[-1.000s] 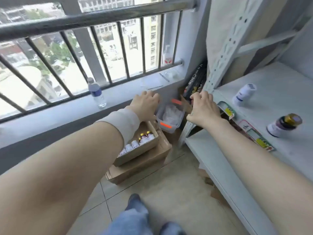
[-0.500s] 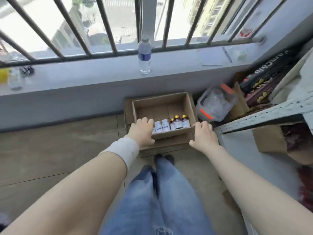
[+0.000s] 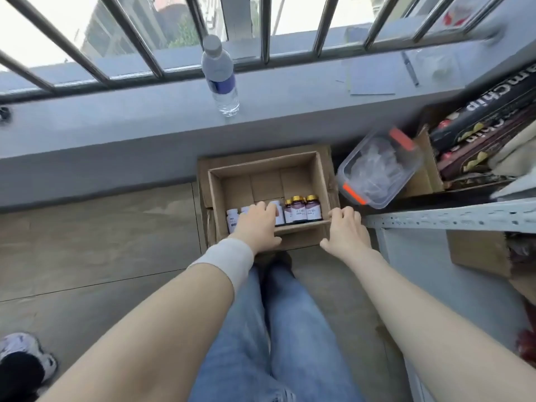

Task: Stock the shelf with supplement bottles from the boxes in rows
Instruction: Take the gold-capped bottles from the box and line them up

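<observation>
On the floor at 12 o'clock from your knees: an open brown cardboard box (image 3: 268, 181) sits on a flattened second carton, pushed up against the grey wall under the sill.
Bottles: white plastic supplement bottles (image 3: 232, 220) stand along the box's near wall at its left; dark purple-labelled bottles with gold caps (image 3: 303, 211) stand just beside them at the right. The far half of the box is bare cardboard.
Your left hand (image 3: 258, 226): it reaches over the near rim, fingers curled down on the white bottles and thumb on the outer face of the rim; a pale cloth band (image 3: 224, 261) wraps the wrist. You cannot tell whether it has a bottle gripped.
Your right hand (image 3: 345, 227): loosely curled, fingertips on the box's near right corner, holding no bottle.
Floor: beige-grey stone tiles (image 3: 95, 236) with thin dark joints, dull and scuffed; your blue jeans (image 3: 275, 329) fill the view at 6 o'clock.
Sill: a long grey ledge (image 3: 116, 117) under dark metal window bars (image 3: 139, 33); a clear plastic water bottle with a blue label (image 3: 220, 76) stands on it at 12 o'clock, a pen and a paper sheet at 2 o'clock.
Right side: a clear plastic tub with orange latches (image 3: 377, 169) leans tilted at 2 o'clock, beside stacked dark snack cartons (image 3: 478, 126). The white perforated metal shelf rail (image 3: 449, 217) runs at 3 o'clock.
Lower left: a shoe (image 3: 23, 361) at 8 o'clock.
</observation>
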